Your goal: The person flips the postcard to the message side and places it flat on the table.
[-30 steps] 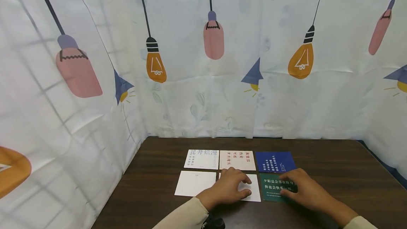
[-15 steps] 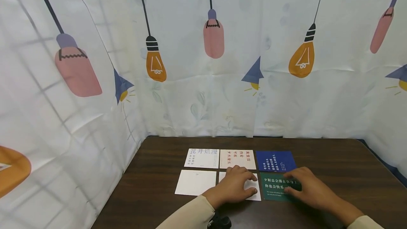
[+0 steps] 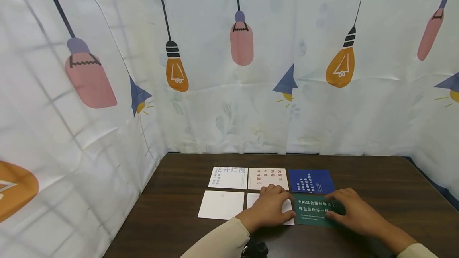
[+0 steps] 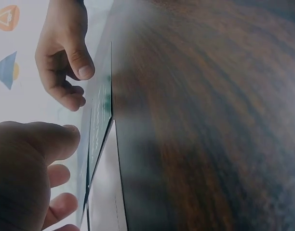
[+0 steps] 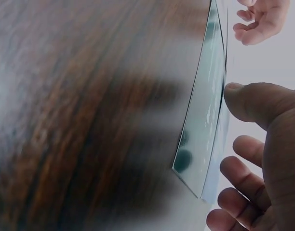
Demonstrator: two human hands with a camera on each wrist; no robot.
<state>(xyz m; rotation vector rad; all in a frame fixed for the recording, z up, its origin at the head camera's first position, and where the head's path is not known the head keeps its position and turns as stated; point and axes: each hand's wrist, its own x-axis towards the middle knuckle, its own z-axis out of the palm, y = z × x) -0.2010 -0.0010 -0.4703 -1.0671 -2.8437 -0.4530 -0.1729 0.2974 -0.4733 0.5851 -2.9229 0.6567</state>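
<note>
Left hand (image 3: 270, 206), lower centre of the head view, hovers over a white card (image 3: 252, 198), hiding most of it; fingers loosely bent, thumb well apart from them, hold of nothing; right hand (image 3: 353, 210), lower right of centre, same loose spread, a wide gap between thumb and index, nothing gripped; it hangs over the right end of the green card (image 3: 311, 211), which lies flat just right of the white one, white print showing; both wrist views show the hands off the cards; blank-looking card (image 3: 221, 205) at left of the near row; behind, left to right, purple-lettered card (image 3: 228, 178), red-lettered card (image 3: 267, 179), blue card (image 3: 311, 181); all on a dark wood table (image 3: 172, 194); lamp-print curtain (image 3: 215, 130) fills the upper frame.
</note>
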